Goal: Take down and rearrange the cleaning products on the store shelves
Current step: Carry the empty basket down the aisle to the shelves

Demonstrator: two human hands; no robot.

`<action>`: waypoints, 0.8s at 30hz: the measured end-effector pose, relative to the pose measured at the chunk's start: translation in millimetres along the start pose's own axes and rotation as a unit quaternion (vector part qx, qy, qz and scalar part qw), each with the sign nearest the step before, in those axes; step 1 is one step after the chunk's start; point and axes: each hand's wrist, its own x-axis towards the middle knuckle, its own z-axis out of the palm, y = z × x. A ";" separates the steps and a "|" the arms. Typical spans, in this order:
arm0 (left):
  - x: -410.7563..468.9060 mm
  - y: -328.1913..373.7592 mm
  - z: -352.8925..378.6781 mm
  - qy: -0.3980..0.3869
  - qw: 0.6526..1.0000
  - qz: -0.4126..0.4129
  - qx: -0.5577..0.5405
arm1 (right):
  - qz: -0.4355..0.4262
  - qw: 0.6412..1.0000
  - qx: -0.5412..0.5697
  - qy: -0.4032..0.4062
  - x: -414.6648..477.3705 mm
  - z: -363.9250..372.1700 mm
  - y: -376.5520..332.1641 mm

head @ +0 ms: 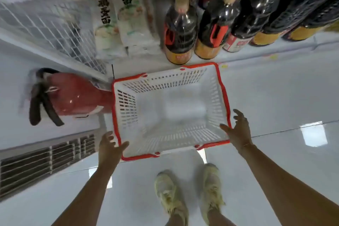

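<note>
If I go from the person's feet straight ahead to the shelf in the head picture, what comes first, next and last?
Pale yellow lace-up sneakers → white slotted plastic basket with a red rim → tall dark-brown bottles with tan caps, standing on the white shelf.

The shopping basket [126, 104] is white moulded plastic, slotted on its walls and fairly matt, with a smooth red plastic rim [223, 93]. The floor [275, 97] is glossy pale tile that mirrors the lights. The dark bottles [180, 29] are shiny and see-through, with paper-like labels; plastic or glass, I cannot tell. The fire extinguisher [77, 95] has a glossy red body and a matt black hose [36, 104]. The wire rack [55, 22] looks like white-coated metal. The packets [132, 20] are wrapped in slick film. The shelf [256, 49] is smooth and white. The shoes [169, 191] are soft woven cloth.
</note>
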 end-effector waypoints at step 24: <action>-108.1 -10.0 -21.1 0.141 0.963 -0.155 -0.168 | 0.031 0.998 -0.029 0.045 -64.2 -65.2 -7.6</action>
